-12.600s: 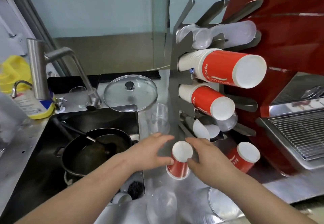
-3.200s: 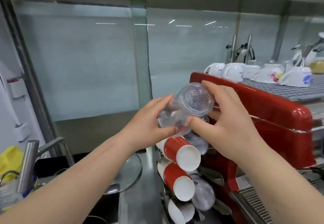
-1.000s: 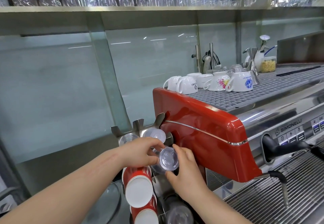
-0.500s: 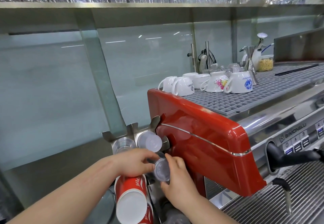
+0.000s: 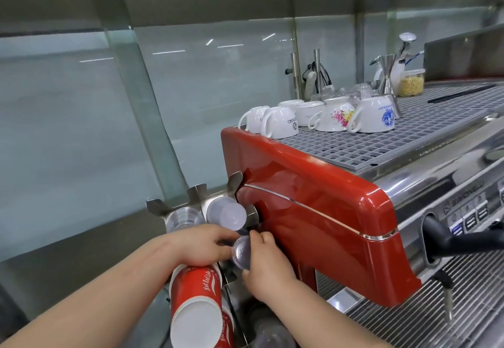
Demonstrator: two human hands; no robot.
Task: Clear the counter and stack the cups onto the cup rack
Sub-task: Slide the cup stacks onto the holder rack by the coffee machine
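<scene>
Left hand (image 5: 203,244) and right hand (image 5: 266,261) pinch the clear plastic cup (image 5: 242,252) between fingertips, seating it into the cup rack (image 5: 196,195) slot.

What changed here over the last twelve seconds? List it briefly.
The hands let go of the red paper cup on the counter and took up a clear plastic cup. Both hands, left hand and right hand, carried it up and pushed it into the cup rack. The red cup stack stayed racked.
</scene>
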